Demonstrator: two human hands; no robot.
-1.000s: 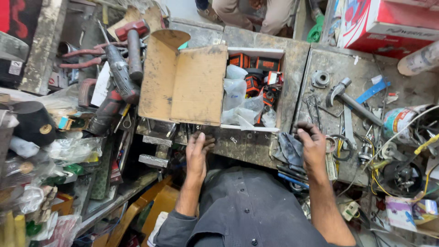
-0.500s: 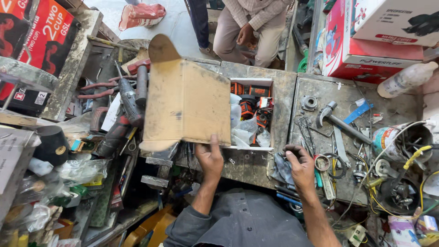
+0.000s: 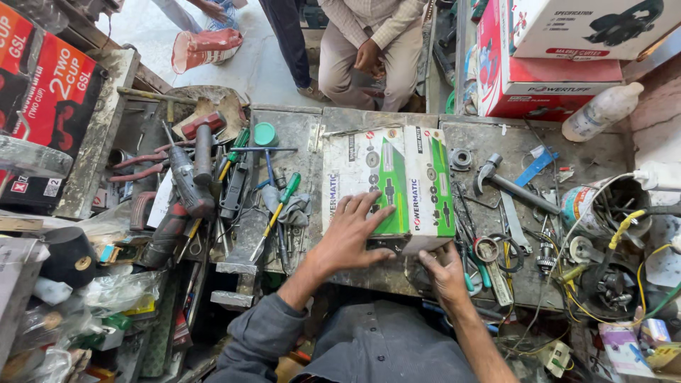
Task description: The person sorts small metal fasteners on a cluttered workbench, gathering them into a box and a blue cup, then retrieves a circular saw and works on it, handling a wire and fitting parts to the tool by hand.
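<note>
A: Entry, head view. The box [image 3: 386, 183], white and green, lies shut and flat at centre frame on the bench [image 3: 603, 142]. The left hand [image 3: 347, 237] rests on its lower left corner, fingers spread, palm down; it presses and grips nothing.

B: And the right hand [image 3: 445, 273]?

A: It sits just below the box's lower right corner, at the near flap. Fingers curl there, possibly pinching the flap edge; the view is too poor to tell whether it has hold.

B: Surroundings?

A: A hammer [image 3: 512, 183] lies right of the box. Screwdrivers [image 3: 273, 216] and a drill [image 3: 186, 181] lie to the left, loose wires [image 3: 624, 234] at right frame. Another person sits at top centre, apart from this work.

B: Risks, as a judgement?

A: Three.
1. The box's near edge seems to sit close to the bench front. A push from the flat left hand could tip it off toward the lap.
2. Clutter crowds both sides. A sideways slide could knock the hammer or small parts.
3. If the flap is only half tucked, it could spring open and spill the contents.
</note>
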